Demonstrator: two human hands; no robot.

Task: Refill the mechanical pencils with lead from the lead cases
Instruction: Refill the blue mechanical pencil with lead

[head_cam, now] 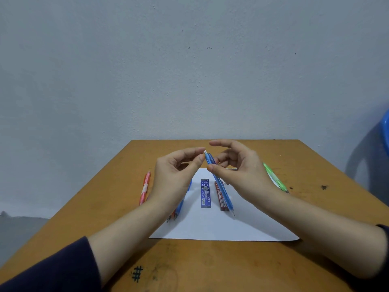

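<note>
Centre frame: R hand [242, 173] pinched slim blue translucent plastic mechanical pencil [225, 198] on upper barrel, tilted, pointed tip down over white paper sheet [210, 228]. L hand [179, 173] thumb + index closed on its white top end. Flat dark-blue rectangular lead case [205, 193] & red-brown lead case [219, 199] lay on sheet; latter partly hidden by barrel. L wrist blocked more pencils [180, 207]. Orange-red pencil [145, 187] left, green pencil [275, 178] right, on scuffed tan wooden table [210, 266]. Blue plastic chair [386, 131] at right edge.
</note>
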